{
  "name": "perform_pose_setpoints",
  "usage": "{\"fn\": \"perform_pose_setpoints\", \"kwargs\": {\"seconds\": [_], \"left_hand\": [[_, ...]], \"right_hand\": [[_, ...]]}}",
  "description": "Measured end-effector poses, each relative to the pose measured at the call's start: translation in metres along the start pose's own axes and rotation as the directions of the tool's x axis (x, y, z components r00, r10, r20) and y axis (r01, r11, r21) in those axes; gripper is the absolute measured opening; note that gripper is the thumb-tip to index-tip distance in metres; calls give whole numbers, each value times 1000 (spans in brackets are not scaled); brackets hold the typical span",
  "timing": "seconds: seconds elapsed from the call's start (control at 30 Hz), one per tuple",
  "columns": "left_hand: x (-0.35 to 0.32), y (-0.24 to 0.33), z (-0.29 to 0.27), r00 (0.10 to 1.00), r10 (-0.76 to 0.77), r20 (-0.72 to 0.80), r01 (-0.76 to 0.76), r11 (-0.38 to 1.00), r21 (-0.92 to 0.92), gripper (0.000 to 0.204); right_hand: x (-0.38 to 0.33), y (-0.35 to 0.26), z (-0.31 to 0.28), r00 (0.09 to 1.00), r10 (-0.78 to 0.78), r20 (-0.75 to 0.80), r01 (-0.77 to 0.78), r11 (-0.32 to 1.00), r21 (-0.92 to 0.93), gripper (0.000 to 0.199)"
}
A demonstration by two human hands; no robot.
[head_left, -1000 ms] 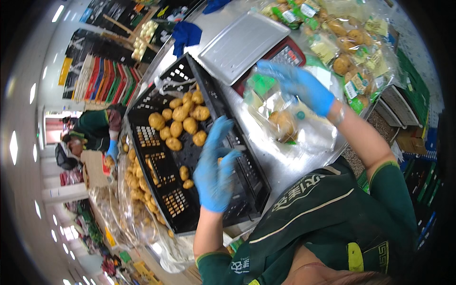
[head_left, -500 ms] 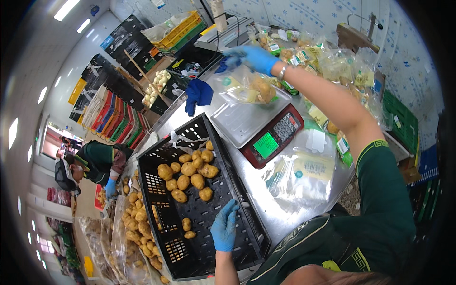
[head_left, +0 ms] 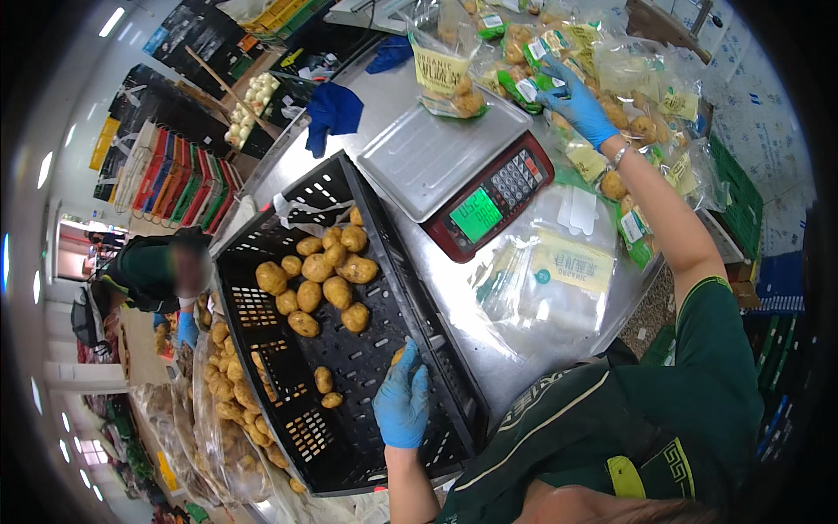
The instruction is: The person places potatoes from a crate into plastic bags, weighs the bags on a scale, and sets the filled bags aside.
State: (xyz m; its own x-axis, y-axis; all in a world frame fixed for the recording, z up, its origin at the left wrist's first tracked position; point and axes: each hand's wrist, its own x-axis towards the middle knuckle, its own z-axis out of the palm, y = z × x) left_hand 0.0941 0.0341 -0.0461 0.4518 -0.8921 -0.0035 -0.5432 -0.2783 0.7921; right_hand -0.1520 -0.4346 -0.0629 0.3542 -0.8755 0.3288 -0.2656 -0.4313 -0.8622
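Observation:
Over the black crate (head_left: 458, 367), my left hand (head_left: 401, 403), blue-gloved, is closed around a small potato (head_left: 398, 356) that mostly hides behind the fingers. Several loose potatoes (head_left: 336, 293) lie on the crate's far side. A clear bag of potatoes (head_left: 449, 83) stands upright at the far edge of the scale's metal pan (head_left: 419, 157); the green display (head_left: 476, 214) is lit. My right hand (head_left: 580, 105), also gloved, reaches past the scale with fingers stretched out, beside packed potato bags (head_left: 528, 87) with green labels. Whether its fingertips touch one, I cannot tell.
Flat clear bags (head_left: 554, 279) lie on the metal table right of the scale. Blue cloths (head_left: 332, 113) rest behind the crate. Left of it are more potatoes (head_left: 231, 375) in plastic sheeting. A co-worker (head_left: 153, 275) bends at the far left; stacked coloured crates (head_left: 188, 179) stand beyond.
My right hand has left the bag on the scale and moved right to the packed bags. That bag now stands upright. A potato now shows at my left fingers. The whole view has shifted.

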Motion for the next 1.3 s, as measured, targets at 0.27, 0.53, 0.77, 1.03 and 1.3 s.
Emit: {"fn": "perform_pose_setpoints", "kwargs": {"seconds": [0.27,0.53,0.77,1.03,1.3], "left_hand": [[6,-1,1,1000,-10,-5,10,998,68,39],[-3,-41,-4,946,-305,110,315,945,-89,35],[-99,-346,-21,867,11,498,-466,367,805,28],[-104,-332,-7,871,-77,485,-427,370,825,29],[9,-56,-2,958,-225,-179,258,947,192,27]], "right_hand": [[63,16,27,994,-65,87,86,960,-266,111],[139,-27,178,955,20,295,80,944,-321,69],[291,74,82,941,238,-239,-130,910,393,39],[279,194,-25,843,500,-200,-427,847,317,33],[275,222,-3,944,279,-177,-313,928,-201,37]]}}
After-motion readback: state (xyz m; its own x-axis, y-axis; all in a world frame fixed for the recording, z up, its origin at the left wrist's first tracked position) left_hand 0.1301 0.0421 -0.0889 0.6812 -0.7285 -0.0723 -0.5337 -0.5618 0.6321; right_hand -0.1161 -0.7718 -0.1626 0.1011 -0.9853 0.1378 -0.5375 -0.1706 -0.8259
